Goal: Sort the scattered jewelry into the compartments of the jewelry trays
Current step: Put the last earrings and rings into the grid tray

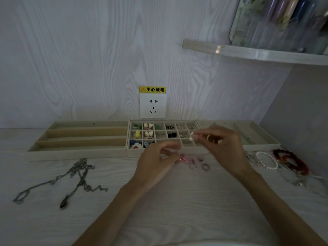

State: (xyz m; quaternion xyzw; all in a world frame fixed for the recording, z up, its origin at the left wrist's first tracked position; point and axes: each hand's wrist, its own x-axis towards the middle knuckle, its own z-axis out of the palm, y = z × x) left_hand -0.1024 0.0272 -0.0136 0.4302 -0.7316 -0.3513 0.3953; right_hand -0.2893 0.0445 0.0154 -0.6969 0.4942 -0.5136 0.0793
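Jewelry lies scattered on the worktop [53, 228] before three trays set in a row against the wall. Head view: left tray [78, 153] has long slots, apparently bare. Middle tray [166, 154] is a grid; its left cells hold earrings, among them white hearts [148, 125], a yellow piece [137, 134], black studs [171, 135]. Right tray [262, 146] is partly hidden behind the right hand.

Left hand [156, 166] hovers low over the worktop, fingers curled, thumb and forefinger close together; whether it holds anything, cannot tell. Just beside it: pink rings [185, 159] and silver rings [192, 166].

Right hand [225, 146] is raised over the grid's right cells, pinching a small white-beaded piece [191, 136].

Chains [79, 174] lie far left; pearl bracelet [268, 159] and red bracelet [291, 162] lie far right.
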